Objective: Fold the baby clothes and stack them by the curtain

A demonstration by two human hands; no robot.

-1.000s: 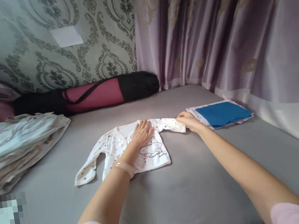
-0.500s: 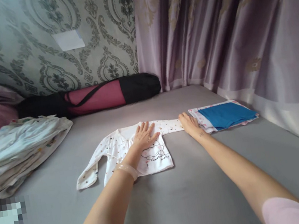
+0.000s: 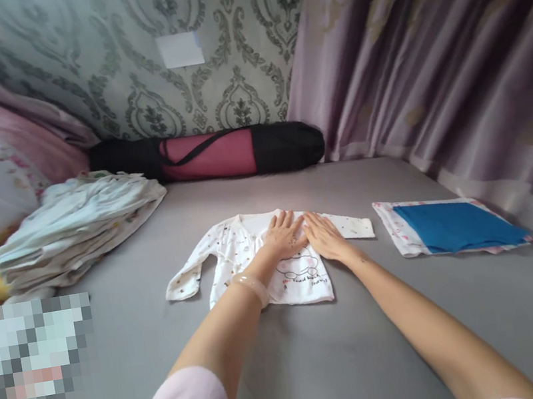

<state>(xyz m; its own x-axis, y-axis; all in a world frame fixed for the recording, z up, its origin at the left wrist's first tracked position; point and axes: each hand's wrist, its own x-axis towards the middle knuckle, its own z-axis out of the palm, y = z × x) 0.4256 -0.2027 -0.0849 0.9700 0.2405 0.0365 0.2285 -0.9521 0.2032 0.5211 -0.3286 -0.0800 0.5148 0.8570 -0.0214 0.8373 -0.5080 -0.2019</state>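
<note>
A small white long-sleeved cotton shirt with tiny dark specks and a line-drawn car on its front lies spread flat near the middle of the grey-sheeted bed, its collar toward the bed's far edge. One sleeve angles out toward the left edge, the other toward the right edge. Both hands rest on it: the left hand, above a pale, glossy bangle, lies open on the chest, fingers slightly spread; the right hand lies flat just beside it, fingers together, across the shirt's right side. Both are pressed on the fabric rather than gripping it.

Nearer the bed's right edge, a folded blue cloth sits on a folded white-and-pink patterned cloth. Toward the far left corner is a layered heap of pale garments. Along the far edge lies a long black-and-maroon fabric bag. By the left edge, a pixelated, pale rectangular object is too obscured to identify.
</note>
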